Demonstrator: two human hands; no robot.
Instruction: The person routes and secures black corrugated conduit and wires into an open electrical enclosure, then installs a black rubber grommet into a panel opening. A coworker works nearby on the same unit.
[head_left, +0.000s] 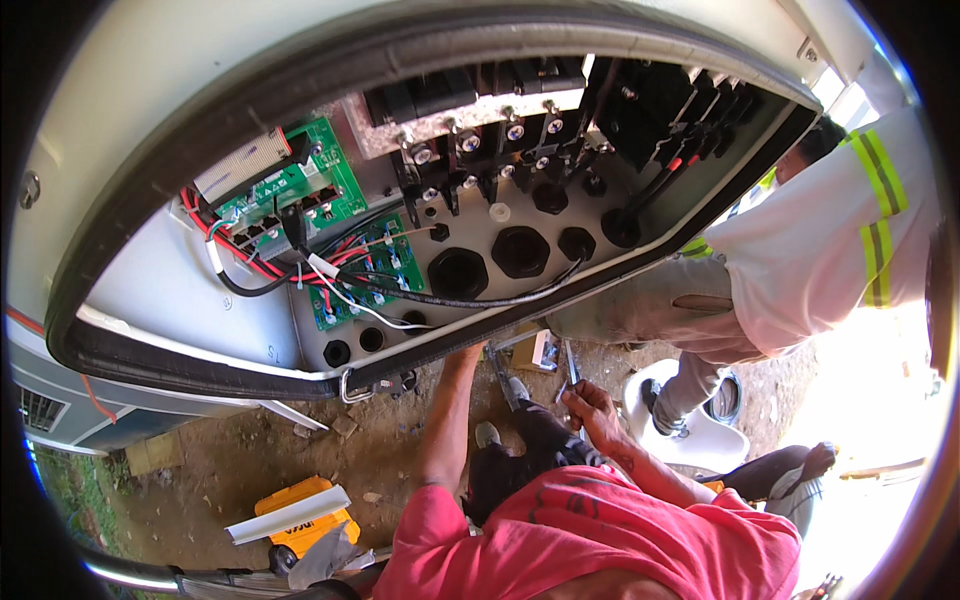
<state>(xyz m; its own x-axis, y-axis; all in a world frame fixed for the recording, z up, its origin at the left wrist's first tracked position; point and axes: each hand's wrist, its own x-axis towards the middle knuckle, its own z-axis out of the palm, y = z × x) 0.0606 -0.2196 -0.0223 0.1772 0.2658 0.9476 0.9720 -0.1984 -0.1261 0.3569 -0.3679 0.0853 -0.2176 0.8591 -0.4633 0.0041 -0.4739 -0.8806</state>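
My left forearm [448, 425] reaches up to the lower edge of an open cabinet [215, 372], where the cabinet's edge hides my hand and fingers. My right hand [592, 408] is closed around a slim, silvery metal tool [571, 365], which points up toward the cabinet; its exact kind is too small to make out. Inside the cabinet are green circuit boards [335, 175], a row of bolted terminals [470, 143] and black cable glands [520, 251]. A black cable [480, 301] crosses the cabinet floor to one gland.
A person in a light shirt with reflective bands [800, 250] stands close on the right. Below are a white seat-like object [700, 448], a small cardboard box [537, 350] and a yellow case [305, 515] with a white strip across it. The ground is bare earth [190, 500].
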